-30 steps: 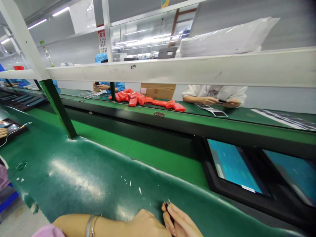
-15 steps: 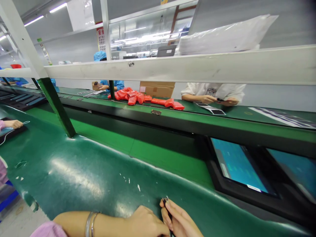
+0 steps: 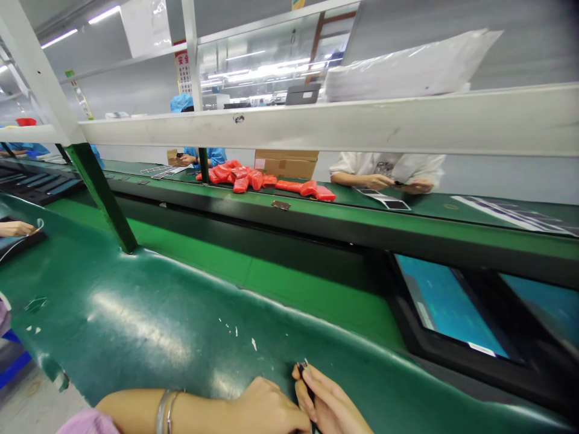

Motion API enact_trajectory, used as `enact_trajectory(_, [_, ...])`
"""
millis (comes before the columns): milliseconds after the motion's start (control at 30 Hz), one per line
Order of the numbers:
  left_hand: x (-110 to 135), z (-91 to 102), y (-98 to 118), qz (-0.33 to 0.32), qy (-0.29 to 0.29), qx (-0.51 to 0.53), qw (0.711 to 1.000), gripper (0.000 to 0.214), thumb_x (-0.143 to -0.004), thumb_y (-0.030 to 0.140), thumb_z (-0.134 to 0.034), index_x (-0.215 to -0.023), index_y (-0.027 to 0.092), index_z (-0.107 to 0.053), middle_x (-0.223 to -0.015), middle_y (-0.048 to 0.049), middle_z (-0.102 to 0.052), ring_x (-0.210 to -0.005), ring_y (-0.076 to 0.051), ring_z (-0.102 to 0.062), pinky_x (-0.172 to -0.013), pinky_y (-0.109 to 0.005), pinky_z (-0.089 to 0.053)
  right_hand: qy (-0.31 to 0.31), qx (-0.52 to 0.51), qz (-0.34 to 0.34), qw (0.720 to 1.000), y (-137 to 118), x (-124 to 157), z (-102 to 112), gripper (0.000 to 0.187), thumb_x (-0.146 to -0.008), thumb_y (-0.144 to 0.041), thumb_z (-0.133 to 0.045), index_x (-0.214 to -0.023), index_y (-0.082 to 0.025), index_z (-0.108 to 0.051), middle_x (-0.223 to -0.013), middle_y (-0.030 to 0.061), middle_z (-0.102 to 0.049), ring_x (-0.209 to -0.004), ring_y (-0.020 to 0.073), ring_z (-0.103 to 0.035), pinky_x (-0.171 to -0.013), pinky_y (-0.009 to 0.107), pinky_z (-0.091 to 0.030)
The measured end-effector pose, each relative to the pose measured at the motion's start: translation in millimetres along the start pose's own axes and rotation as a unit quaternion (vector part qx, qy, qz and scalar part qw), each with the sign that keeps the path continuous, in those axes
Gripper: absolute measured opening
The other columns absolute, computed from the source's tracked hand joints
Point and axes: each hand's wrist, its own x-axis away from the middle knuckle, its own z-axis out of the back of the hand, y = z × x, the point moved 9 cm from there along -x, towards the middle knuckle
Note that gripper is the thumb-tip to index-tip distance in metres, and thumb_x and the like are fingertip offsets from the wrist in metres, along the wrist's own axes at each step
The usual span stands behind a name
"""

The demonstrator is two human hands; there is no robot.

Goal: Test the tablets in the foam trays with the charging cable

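At the bottom edge, my right hand [image 3: 333, 399] is closed around a thin black cable [image 3: 311, 393]. Its small plug [image 3: 302, 366] with a metal tip sticks up between thumb and forefinger. My left hand [image 3: 266, 407], with silver bracelets on the wrist, is curled shut against the right one. The cable runs down to the left fingertips, which are partly hidden by the frame's bottom edge. Both hands are just above the green bench mat [image 3: 149, 307].
Beyond the mat a green conveyor belt [image 3: 271, 283] carries black trays with lit tablets [image 3: 452, 304]. Red wrapped bundles [image 3: 239, 176] lie on the far bench. A white rail [image 3: 316, 126] crosses overhead on a post [image 3: 102, 199]. A co-worker's hand [image 3: 17, 229] is at far left.
The trays with tablets have shifted right along the belt. The co-worker's hand at far left has moved slightly left. My two hands and the cable have stayed put.
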Motion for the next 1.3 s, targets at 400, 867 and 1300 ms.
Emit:
enact_trajectory(400, [-5,7.5,6,-0.014,0.005,-0.019,1.000,0.030,-0.092,0.042,-0.060,-0.071,0.020,-0.061,-0.067,0.0021,-0.072,-0.062,-0.017,-0.072,-0.059,-0.023,-0.051,0.003,-0.003,0.003,1.000,-4,4,-3,0.039,-0.085,-0.053,-0.074,-0.090,-0.015,-0.070,-0.060,-0.0008,-0.050,-0.057,0.0135,-0.035,-0.061,0.029,-0.028])
enact_trajectory(867, [-3,0.0,1,-0.009,-0.019,-0.016,1.000,0.031,-0.093,0.045,-0.060,-0.076,0.020,-0.063,-0.071,0.0009,-0.073,-0.064,-0.016,-0.070,-0.062,-0.023,-0.050,-0.018,-0.011,0.008,1.000,-1,1,-2,0.036,-0.089,-0.050,-0.071,-0.090,-0.015,-0.069,-0.061,-0.0005,-0.051,-0.059,0.0140,-0.037,-0.060,0.029,-0.028])
enact_trajectory(1300, [2,23.1,7,0.009,-0.022,0.017,1.000,0.029,-0.097,0.043,-0.056,-0.078,0.020,-0.061,-0.077,0.0016,-0.074,-0.068,-0.017,-0.071,-0.064,-0.025,-0.048,-0.027,-0.021,0.000,0.999,6,-1,3,0.032,-0.092,-0.047,-0.068,-0.095,-0.015,-0.070,-0.063,0.0001,-0.052,-0.060,0.0142,-0.036,-0.063,0.029,-0.030])
